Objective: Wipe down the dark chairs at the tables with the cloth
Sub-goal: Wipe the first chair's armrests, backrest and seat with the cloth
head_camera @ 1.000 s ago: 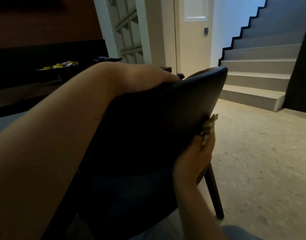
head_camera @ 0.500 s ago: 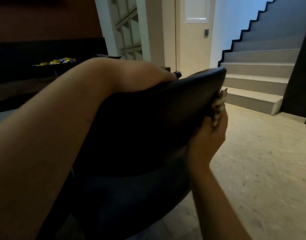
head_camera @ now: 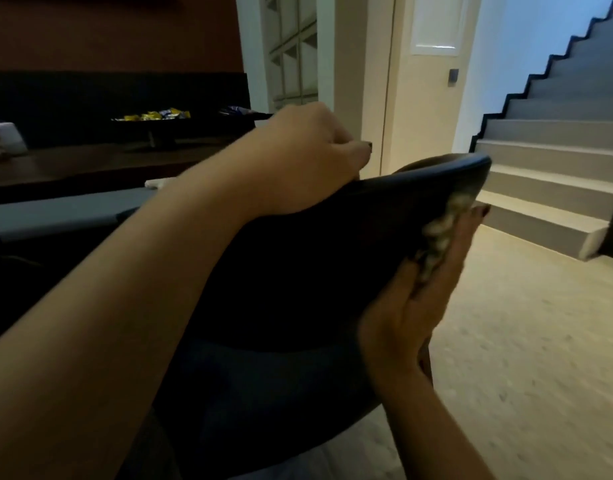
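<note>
Left hand (head_camera: 308, 161) hooked over top edge of dark chair (head_camera: 298, 258), fingers curled down over the rim, steadying the backrest. Right hand (head_camera: 422, 289) flat, fingers straight, pressing cloth (head_camera: 440, 233) against the backrest's right edge near the upper corner. Chair tilted, just beside dark counter (head_camera: 90, 168); stairs (head_camera: 547, 161) beyond. Best done, likely: firm even pressure, long overlapping strokes along the curved edge, cloth refolded to a fresh face, bracing grip kept so the shell does not rock. Backrest smooth, slightly glossy, leather-like, with rounded rim. Cloth pale, nubby, bunched under the palm. Floor speckled, matte.
</note>
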The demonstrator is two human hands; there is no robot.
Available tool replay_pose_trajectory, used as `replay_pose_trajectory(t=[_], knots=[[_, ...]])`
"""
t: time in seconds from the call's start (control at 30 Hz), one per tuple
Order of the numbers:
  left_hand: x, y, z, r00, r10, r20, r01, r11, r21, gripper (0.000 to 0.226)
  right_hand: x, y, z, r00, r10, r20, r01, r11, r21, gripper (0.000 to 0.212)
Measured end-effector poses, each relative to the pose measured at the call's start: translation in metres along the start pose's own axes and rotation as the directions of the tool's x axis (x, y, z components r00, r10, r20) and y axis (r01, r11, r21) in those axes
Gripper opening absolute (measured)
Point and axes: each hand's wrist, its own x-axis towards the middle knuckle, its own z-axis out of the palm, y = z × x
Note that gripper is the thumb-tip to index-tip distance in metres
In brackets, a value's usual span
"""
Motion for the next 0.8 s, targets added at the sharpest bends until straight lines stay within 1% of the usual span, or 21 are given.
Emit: replay_pose_trajectory(t=[0.03, 0.07, 0.1, 0.13, 0.17, 0.2, 0.23, 0.3, 0.37, 0.43, 0.47, 0.5, 0.53, 0.57, 0.6, 0.63, 0.67, 0.7, 0.73, 0.77, 0.8], knots=[[-0.006, -0.001, 0.002, 0.998, 0.047, -0.042, -0.048, 0.999, -0.003, 0.035, -0.008, 0.003, -0.003, 0.989, -0.110, 0.101, 0.116, 0.992, -0.057, 0.047], [-0.015, -0.002, 0.005, 0.992, 0.092, -0.080, -0.088, 0.995, 0.056, 0.037, -0.014, 0.010, -0.010, 0.953, -0.232, 0.192, 0.251, 0.964, -0.083, 0.044], [-0.026, -0.006, 0.012, 0.978, 0.159, -0.132, -0.136, 0.976, 0.167, 0.039, -0.007, 0.012, -0.014, 0.915, -0.322, 0.241, 0.346, 0.936, -0.064, 0.041], [-0.038, -0.008, 0.019, 0.948, 0.234, -0.216, -0.172, 0.946, 0.274, 0.040, 0.009, 0.014, -0.016, 0.882, -0.393, 0.258, 0.420, 0.906, -0.055, 0.039], [-0.048, -0.013, 0.025, 0.899, 0.320, -0.299, -0.196, 0.905, 0.377, 0.038, 0.027, 0.015, -0.016, 0.849, -0.459, 0.262, 0.486, 0.873, -0.045, 0.038], [-0.057, -0.020, 0.032, 0.855, 0.375, -0.357, -0.190, 0.868, 0.459, 0.037, 0.043, 0.012, -0.013, 0.806, -0.527, 0.270, 0.553, 0.833, -0.024, 0.038], [-0.064, -0.030, 0.038, 0.813, 0.409, -0.414, -0.170, 0.847, 0.503, 0.039, 0.054, 0.010, -0.011, 0.760, -0.587, 0.278, 0.611, 0.791, -0.001, 0.039], [-0.076, -0.048, 0.053, 0.750, 0.387, -0.536, -0.110, 0.873, 0.476, 0.045, 0.061, 0.009, -0.010, 0.687, -0.660, 0.304, 0.685, 0.728, 0.032, 0.040], [-0.086, -0.060, 0.074, 0.681, 0.319, -0.659, -0.054, 0.919, 0.389, 0.049, 0.055, 0.016, -0.014, 0.618, -0.699, 0.361, 0.736, 0.675, 0.047, 0.039], [-0.089, -0.067, 0.092, 0.626, 0.233, -0.745, -0.028, 0.961, 0.276, 0.052, 0.040, 0.030, -0.020, 0.540, -0.717, 0.442, 0.781, 0.622, 0.055, 0.037], [-0.090, -0.069, 0.100, 0.609, 0.181, -0.772, -0.011, 0.976, 0.220, 0.055, 0.029, 0.038, -0.023, 0.479, -0.730, 0.487, 0.814, 0.577, 0.066, 0.035], [-0.090, -0.071, 0.107, 0.597, 0.129, -0.792, 0.005, 0.986, 0.165, 0.059, 0.020, 0.045, -0.025, 0.379, -0.760, 0.528, 0.867, 0.490, 0.084, 0.033], [-0.091, -0.073, 0.113, 0.594, 0.074, -0.801, 0.022, 0.994, 0.108, 0.063, 0.016, 0.051, -0.028, 0.248, -0.786, 0.566, 0.922, 0.370, 0.109, 0.035], [-0.092, -0.076, 0.118, 0.598, 0.029, -0.801, 0.036, 0.997, 0.062, 0.066, 0.017, 0.054, -0.031, 0.097, -0.797, 0.596, 0.964, 0.225, 0.144, 0.040], [-0.095, -0.079, 0.124, 0.609, -0.007, -0.793, 0.048, 0.998, 0.029, 0.070, 0.023, 0.055, -0.033, -0.029, -0.793, 0.608, 0.978, 0.104, 0.181, 0.046], [-0.100, -0.083, 0.130, 0.630, -0.027, -0.776, 0.053, 0.999, 0.009, 0.072, 0.031, 0.052, -0.033, -0.094, -0.793, 0.602, 0.978, 0.041, 0.207, 0.050], [-0.105, -0.088, 0.134, 0.655, -0.030, -0.755, 0.049, 0.999, 0.003, 0.074, 0.039, 0.044, -0.030, -0.096, -0.810, 0.579, 0.977, 0.036, 0.212, 0.051], [-0.110, -0.093, 0.137, 0.680, -0.021, -0.733, 0.036, 0.999, 0.004, 0.074, 0.046, 0.034, -0.024, -0.046, -0.837, 0.546, 0.978, 0.075, 0.197, 0.052], [-0.115, -0.099, 0.139, 0.702, -0.011, -0.712, 0.023, 1.000, 0.006, 0.074, 0.051, 0.023, -0.016, 0.029, -0.863, 0.505, 0.978, 0.130, 0.166, 0.053], [-0.119, -0.104, 0.140, 0.715, -0.001, -0.699, 0.012, 1.000, 0.011, 0.073, 0.052, 0.013, -0.007, 0.099, -0.881, 0.463, 0.974, 0.181, 0.136, 0.052], [-0.122, -0.109, 0.141, 0.719, 0.008, -0.695, 0.003, 1.000, 0.014, 0.073, 0.050, 0.005, 0.000, 0.153, -0.888, 0.434, 0.968, 0.224, 0.116, 0.048]])
